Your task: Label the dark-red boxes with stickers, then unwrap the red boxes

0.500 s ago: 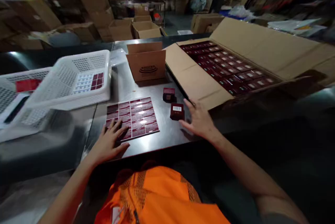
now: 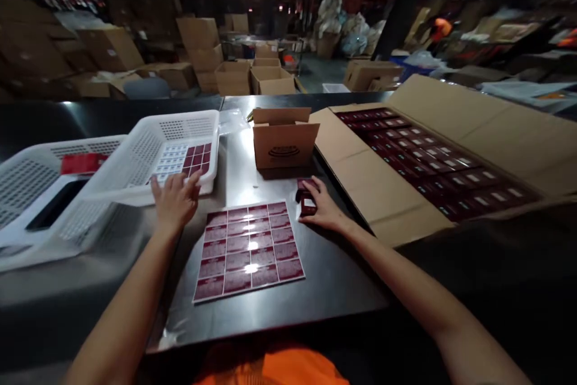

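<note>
Where the right hand [image 2: 327,212] curves its thumb and fingers about two small dark red boxes, the near box [image 2: 308,205] and the far box [image 2: 302,188] stand close together on the steel table [image 2: 333,271], partly hidden by that hand. How hard the fingers press cannot be told. If they closed on both boxes at once, one could slip or tip, since the grip would spread over two separate bodies.

Just to the left lies the sheet [image 2: 243,262] of dark red labels, flat and glossy. A sleeve or forearm dragged low across it could probably shift or crease it, and its near edge lies toward the table's front.

The left hand [image 2: 175,202], fingers spread and slightly bent, is at the near rim of the white basket [image 2: 215,154]; whether it touches the rim cannot be told. Leaning weight there might tilt the basket and slide the printed sheets [image 2: 197,158] inside.

Behind the boxes stands the small carton [image 2: 283,151], flaps up. The big carton [image 2: 360,175] spreads a flap near the right forearm, which could snag on its edge.
</note>
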{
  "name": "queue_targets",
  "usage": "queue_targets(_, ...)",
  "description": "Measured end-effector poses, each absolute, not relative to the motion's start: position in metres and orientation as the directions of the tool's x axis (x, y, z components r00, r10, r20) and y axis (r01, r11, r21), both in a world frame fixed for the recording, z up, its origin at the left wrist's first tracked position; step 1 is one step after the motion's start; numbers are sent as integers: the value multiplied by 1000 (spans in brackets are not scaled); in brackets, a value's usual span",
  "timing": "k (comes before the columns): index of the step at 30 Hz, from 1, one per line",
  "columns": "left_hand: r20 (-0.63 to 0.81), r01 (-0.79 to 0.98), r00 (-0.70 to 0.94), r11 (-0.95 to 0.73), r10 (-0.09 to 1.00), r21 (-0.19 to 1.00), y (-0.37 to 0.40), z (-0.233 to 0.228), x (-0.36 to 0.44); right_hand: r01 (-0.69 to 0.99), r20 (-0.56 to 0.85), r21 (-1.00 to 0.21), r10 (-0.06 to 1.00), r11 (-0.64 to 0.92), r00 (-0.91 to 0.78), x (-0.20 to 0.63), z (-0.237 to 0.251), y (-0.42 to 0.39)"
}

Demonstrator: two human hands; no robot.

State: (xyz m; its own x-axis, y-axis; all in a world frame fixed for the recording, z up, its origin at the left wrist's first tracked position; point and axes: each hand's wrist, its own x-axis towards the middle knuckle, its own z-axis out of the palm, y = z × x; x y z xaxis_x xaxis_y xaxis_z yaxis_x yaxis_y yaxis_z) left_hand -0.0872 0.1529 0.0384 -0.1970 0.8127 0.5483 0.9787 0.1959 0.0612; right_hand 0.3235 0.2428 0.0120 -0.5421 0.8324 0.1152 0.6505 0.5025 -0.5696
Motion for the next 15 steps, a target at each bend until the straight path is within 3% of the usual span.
queue_targets(3,599,973,-230,195,767,123,178,27,-105,649,148,-466,776,601,-613,301,41,264)
queue_targets(5,612,963,-266,179,744,201,192,22,-117,676,330,-312,743,668,-582,292,77,291)
queue_targets(7,624,946,-304,152,720,286,202,19,-127,763,524,-159,708,627,-473,286,116,328)
queue_targets(8,627,938,-319,140,711,318,205,17,-131,803,551,-102,705,588,-446,284,132,349)
queue_targets(13,659,917,-383,181,647,356,213,5,-142,759,311,42,714,649,-628,284,143,409)
queue_targets(15,689,925,-374,191,621,329,216,-1,-145,746,342,70,686,663,-642,286,123,398)
